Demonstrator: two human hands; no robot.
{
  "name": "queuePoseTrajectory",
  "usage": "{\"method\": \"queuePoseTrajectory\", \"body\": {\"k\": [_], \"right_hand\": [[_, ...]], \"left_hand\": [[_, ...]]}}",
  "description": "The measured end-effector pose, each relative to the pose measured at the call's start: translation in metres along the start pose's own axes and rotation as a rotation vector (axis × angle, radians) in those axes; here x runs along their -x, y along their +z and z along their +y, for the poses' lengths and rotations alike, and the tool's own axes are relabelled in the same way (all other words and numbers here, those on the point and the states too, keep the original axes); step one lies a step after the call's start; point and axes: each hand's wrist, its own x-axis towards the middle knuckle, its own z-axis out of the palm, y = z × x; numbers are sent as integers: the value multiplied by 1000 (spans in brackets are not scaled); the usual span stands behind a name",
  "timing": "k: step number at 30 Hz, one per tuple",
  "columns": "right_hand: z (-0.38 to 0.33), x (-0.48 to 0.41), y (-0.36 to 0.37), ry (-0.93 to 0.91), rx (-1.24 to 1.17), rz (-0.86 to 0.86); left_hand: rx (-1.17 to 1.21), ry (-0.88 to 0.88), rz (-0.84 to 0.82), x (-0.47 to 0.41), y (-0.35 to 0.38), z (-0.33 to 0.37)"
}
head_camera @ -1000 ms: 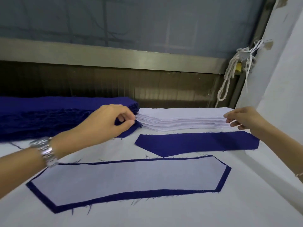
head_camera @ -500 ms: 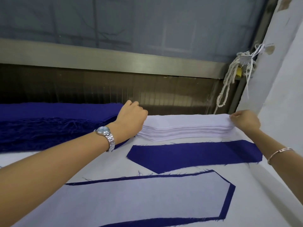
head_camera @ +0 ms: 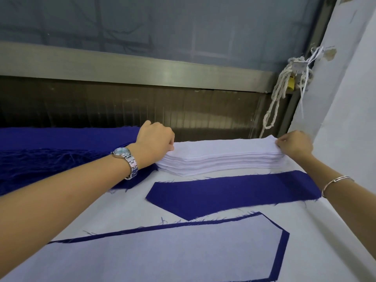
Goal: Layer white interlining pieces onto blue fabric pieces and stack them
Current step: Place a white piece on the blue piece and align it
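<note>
A steel rail (head_camera: 142, 72) runs under a grey pane (head_camera: 173, 23).

Wall (head_camera: 350, 119) R, interlining stack (head_camera: 223, 151) ahead (1 opening: front)

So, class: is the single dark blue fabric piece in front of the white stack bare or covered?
Bare: the dark blue pointed fabric piece lies spread flat, all blue, nothing white on it.

left hand (head_camera: 156, 139) and right hand (head_camera: 293, 144) pinching ends of white interlining stack (head_camera: 221, 157), blue piece (head_camera: 234, 193) just beside
</note>
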Motion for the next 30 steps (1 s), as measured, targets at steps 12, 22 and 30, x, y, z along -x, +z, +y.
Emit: {"method": "queuePoseTrajectory", "body": {"k": [12,22,30], "right_hand": [[10,2,-3,-67,-349,40],[24,5,-5,-37,-469,6],[23,8,-8,-14,-508,-2]], "left_hand": [[50,-3,-35,-6,8,-10],[120,33,-115,-12,4,-8],[77,60,50,-5,1,-4]]}}
